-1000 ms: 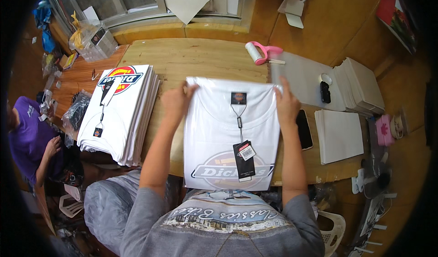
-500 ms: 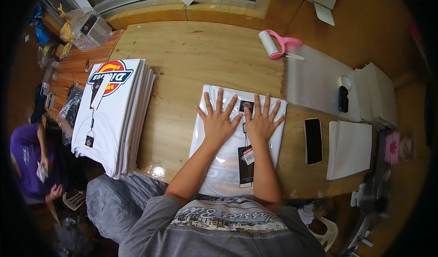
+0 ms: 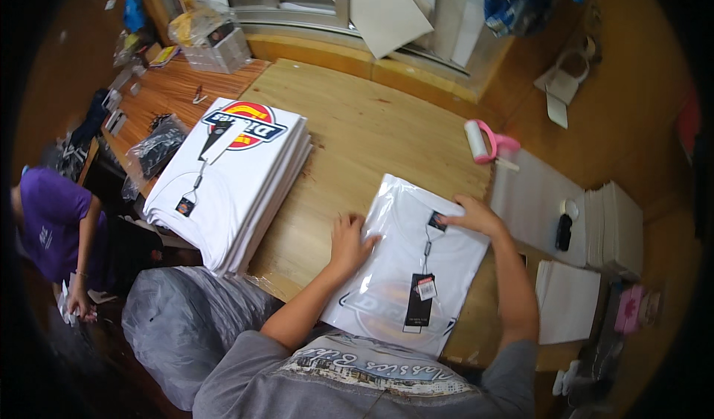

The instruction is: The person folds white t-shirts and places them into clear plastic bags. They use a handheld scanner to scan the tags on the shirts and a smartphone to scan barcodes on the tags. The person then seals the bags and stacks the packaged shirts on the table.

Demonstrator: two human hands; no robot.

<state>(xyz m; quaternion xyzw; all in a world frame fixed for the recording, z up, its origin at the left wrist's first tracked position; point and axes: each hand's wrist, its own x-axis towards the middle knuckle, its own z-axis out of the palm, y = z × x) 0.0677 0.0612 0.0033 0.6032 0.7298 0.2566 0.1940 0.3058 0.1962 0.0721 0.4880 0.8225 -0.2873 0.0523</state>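
Note:
A folded white T-shirt in a clear plastic bag [image 3: 394, 255] lies at a slant on the table in front of me, its black hang tag [image 3: 420, 304] showing through the film. At its left edge, my left hand [image 3: 349, 244] is closed with the fingers bent and the thumb over the side. My right hand [image 3: 480, 218] grips the upper right edge, thumb on top near the neck label [image 3: 437, 220]. The undersides of both grips are hidden. To the left stands a stack of folded white T-shirts [image 3: 245, 173], the top one printed with a red, yellow and blue logo.
Toward the right lie a pink-handled lint roller [image 3: 480, 142], clear plastic bags [image 3: 528, 203], a black object [image 3: 564, 234] and white sheets [image 3: 569, 300]. A grey plastic sack [image 3: 193, 330] sits below the table at left. Another person in purple [image 3: 56, 214] is at far left.
Both hands have gone from lying flat on the bagged T-shirt to its left and upper right edges. The bagged T-shirt is now turned at a slant. My view has shifted too.

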